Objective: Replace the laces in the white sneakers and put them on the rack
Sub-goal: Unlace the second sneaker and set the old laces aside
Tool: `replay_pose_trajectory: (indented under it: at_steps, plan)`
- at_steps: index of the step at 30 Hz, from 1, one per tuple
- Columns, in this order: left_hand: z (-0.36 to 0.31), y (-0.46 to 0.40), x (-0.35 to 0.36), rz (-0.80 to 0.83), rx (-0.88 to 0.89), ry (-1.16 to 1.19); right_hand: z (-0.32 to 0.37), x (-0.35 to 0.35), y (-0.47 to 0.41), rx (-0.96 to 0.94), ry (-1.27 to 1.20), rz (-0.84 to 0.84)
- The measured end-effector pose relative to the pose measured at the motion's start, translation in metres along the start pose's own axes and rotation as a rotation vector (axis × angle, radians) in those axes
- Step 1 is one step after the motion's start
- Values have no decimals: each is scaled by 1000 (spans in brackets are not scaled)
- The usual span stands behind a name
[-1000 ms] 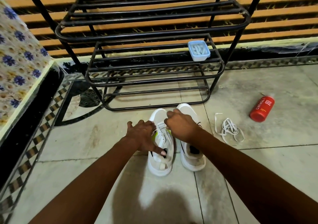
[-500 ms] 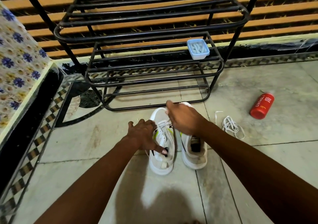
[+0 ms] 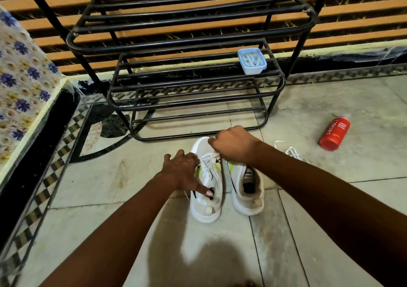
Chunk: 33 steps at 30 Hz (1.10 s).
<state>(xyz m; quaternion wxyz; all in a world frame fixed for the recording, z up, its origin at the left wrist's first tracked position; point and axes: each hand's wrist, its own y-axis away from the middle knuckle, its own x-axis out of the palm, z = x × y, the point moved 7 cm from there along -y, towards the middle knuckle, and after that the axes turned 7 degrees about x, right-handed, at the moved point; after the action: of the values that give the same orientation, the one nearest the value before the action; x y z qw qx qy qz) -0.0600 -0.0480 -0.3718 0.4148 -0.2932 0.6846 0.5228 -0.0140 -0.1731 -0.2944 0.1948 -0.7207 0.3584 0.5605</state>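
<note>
resting on the side of the left white sneaker (image 3: 207, 200), the left hand (image 3: 180, 170) lies with fingers spread and thumb at the shoe's opening, while the right hand (image 3: 233, 144) is curled shut around the lace (image 3: 212, 156) over the toe. the right white sneaker (image 3: 248, 189) stands just beside, under the right forearm. beyond both hands is the black rack (image 3: 189, 44) holding a small blue container (image 3: 252, 61); right of the right hand lie a loose white lace (image 3: 294, 153) and a red bottle (image 3: 334, 133).

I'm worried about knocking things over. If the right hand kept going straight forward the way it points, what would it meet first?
Probably the bottom front bar of the black shoe rack, just beyond the right hand past the left sneaker's toe. Depth is unclear.
</note>
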Motion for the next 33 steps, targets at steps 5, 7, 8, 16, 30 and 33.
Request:
replay_pose_trajectory:
  at_steps: [5, 7, 8, 16, 30, 33]
  plan:
    - [1, 1, 2, -11, 7, 3, 9, 15, 9, -56, 35, 80]
    - [1, 1, 2, -6, 8, -5, 3, 11, 9, 9, -24, -14]
    - [1, 0, 1, -5, 8, -6, -1, 6, 8, 41, -37, -99]
    - [4, 0, 3, -32, 13, 24, -43, 4, 42, 449, -1028, -667]
    - [2, 2, 2, -17, -6, 10, -19, 40, 27, -90, -395, -270]
    - [1, 2, 3, -11, -10, 12, -16, 49, 26, -68, -417, -319]
